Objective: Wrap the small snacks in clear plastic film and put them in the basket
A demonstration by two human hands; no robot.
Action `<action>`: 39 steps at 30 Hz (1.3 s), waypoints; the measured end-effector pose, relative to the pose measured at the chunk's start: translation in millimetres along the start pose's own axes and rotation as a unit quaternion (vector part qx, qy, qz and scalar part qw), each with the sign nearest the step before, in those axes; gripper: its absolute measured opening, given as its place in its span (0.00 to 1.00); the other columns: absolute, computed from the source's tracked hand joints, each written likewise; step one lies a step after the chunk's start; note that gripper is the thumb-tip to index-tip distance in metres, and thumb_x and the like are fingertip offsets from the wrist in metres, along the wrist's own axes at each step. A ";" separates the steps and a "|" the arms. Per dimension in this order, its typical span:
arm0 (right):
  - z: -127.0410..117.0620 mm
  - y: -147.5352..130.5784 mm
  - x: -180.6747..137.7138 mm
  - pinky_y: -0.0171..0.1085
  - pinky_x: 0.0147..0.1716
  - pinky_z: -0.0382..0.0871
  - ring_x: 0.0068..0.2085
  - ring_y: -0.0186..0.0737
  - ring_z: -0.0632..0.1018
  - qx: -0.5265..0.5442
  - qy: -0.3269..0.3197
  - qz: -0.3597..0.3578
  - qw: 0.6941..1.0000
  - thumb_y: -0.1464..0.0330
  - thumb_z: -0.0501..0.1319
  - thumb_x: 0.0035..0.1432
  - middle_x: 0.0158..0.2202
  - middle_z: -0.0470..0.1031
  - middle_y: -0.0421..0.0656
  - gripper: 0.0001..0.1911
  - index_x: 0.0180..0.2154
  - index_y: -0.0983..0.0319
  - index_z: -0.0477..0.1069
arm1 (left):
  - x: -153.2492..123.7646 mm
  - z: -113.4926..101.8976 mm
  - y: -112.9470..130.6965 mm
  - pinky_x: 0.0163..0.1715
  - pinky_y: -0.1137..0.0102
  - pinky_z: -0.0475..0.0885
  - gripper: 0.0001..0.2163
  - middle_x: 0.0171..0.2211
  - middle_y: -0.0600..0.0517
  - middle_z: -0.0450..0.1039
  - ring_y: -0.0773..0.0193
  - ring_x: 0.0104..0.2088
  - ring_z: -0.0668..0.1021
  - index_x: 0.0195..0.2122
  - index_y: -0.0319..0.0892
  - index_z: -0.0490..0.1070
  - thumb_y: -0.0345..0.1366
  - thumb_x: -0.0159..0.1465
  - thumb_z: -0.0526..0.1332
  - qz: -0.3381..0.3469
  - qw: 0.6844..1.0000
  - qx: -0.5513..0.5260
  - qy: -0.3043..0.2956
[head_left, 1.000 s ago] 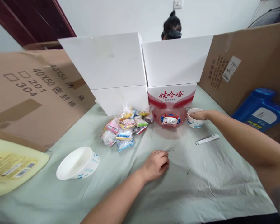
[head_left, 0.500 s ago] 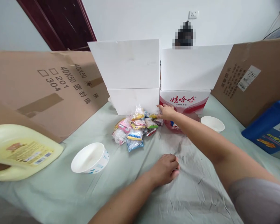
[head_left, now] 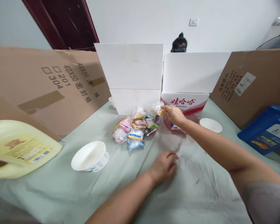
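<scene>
My right hand (head_left: 176, 115) pinches a small clear plastic packet with a yellow band (head_left: 157, 109) at the right end of a pile of packets. The pile of small wrapped packets (head_left: 135, 126), pink, yellow, blue and green, lies on the cloth in front of the white box. My left hand (head_left: 163, 166) rests on the cloth nearer to me, fingers loosely bent and a little apart, holding nothing. Just below my right hand is a reddish see-through container (head_left: 178, 130), partly hidden by the hand and forearm.
White boards (head_left: 135, 68) and a red-and-white box (head_left: 196, 104) stand behind the pile; a person's head (head_left: 179, 43) shows above. White bowls stand left (head_left: 91, 157) and right (head_left: 211, 125). A yellow jug (head_left: 25, 149), a blue bottle (head_left: 267, 129) and cardboard (head_left: 79, 93) flank the cloth.
My right hand has closed on the yellow-banded packet and lifted it slightly off the pile. My left hand's fingers have loosened a little in place. The view has shifted slightly.
</scene>
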State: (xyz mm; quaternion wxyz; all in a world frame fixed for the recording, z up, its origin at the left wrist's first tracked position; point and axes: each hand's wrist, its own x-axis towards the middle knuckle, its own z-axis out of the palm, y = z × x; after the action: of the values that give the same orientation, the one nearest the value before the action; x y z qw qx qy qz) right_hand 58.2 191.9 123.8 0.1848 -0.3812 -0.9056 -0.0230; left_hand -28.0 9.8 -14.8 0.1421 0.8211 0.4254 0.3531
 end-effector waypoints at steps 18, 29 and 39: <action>1.8 31.0 -240.4 0.45 0.46 0.71 0.46 0.46 0.77 0.168 -0.070 -0.104 0.978 0.62 0.61 0.61 0.45 0.77 0.49 0.16 0.50 0.60 0.73 | 5.1 7.9 18.1 0.56 0.52 0.65 0.15 0.54 0.42 0.67 0.50 0.57 0.68 0.52 0.42 0.68 0.32 0.64 0.55 0.040 0.993 0.113 0.007; 4.2 101.9 -241.9 0.44 0.48 0.66 0.45 0.47 0.77 -0.039 -0.116 0.141 0.982 0.72 0.55 0.63 0.43 0.76 0.50 0.13 0.46 0.63 0.74 | 1.2 12.7 14.7 0.53 0.51 0.69 0.33 0.61 0.36 0.58 0.45 0.59 0.67 0.62 0.43 0.53 0.46 0.60 0.65 0.012 0.997 0.067 0.036; -11.1 36.5 -249.4 0.35 0.34 0.67 0.34 0.39 0.77 0.029 -0.130 -0.031 0.991 0.70 0.57 0.62 0.37 0.74 0.45 0.14 0.48 0.58 0.74 | 2.9 15.4 22.7 0.51 0.55 0.72 0.24 0.51 0.45 0.70 0.52 0.52 0.74 0.57 0.45 0.61 0.34 0.60 0.64 -0.026 0.998 0.050 -0.003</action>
State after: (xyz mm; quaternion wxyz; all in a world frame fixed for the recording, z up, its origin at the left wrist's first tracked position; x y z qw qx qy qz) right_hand 247.1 45.6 42.6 0.0760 -0.3469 -0.9336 0.0472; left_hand -2.5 -0.4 -12.3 0.1114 0.8169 0.4630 0.3255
